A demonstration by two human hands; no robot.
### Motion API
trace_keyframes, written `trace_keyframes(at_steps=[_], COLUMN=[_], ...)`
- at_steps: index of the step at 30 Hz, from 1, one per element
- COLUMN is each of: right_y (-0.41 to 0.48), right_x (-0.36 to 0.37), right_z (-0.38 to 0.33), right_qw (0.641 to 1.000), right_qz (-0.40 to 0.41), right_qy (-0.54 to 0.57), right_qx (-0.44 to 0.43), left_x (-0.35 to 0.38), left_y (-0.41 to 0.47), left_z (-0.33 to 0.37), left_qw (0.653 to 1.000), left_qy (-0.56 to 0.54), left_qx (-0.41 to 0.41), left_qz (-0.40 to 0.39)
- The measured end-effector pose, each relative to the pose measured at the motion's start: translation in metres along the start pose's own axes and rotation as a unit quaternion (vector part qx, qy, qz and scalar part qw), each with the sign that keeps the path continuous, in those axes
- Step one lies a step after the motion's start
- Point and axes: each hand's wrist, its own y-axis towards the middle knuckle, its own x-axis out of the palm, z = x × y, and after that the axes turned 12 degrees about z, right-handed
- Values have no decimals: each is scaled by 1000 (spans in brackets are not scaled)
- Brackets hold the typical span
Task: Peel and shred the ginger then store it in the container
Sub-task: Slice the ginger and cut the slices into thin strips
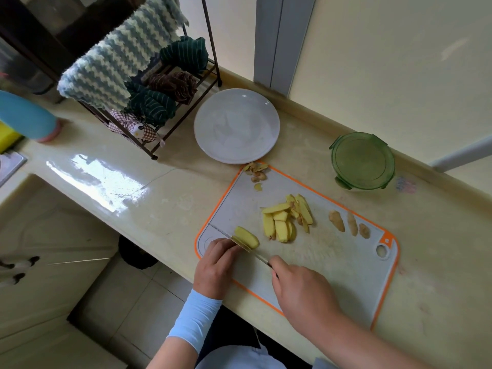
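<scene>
Between my hands the knife (259,258) is slicing a peeled ginger piece (246,237): left hand (215,265) holds it down, right hand (300,288) grips the handle. I think the slices (283,225) beyond need shredding next; the container (363,161), farther off, sits lidded.

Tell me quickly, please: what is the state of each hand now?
Left hand: closed, holding the peeled yellow ginger piece on the orange-rimmed white cutting board.
Right hand: closed, gripping the thin steel kitchen knife.
</scene>
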Motion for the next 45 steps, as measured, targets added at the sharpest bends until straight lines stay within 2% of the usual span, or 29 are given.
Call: trace_keyframes(at_steps=[24,37,45], right_y=[0,3,18], right_x=[-18,-23,-19], right_z=[-9,-6,-14], right_qw=[998,997,997], right_qz=[-52,-64,-72], right_qy=[-22,29,18], right_qx=[26,24,22], left_x=[1,0,1], left_y=[-2,0,1], left_z=[0,0,0], left_qw=[1000,998,998], left_qy=[-1,-14,-19], left_qx=[-29,-62,-67], left_qz=[11,1,0])
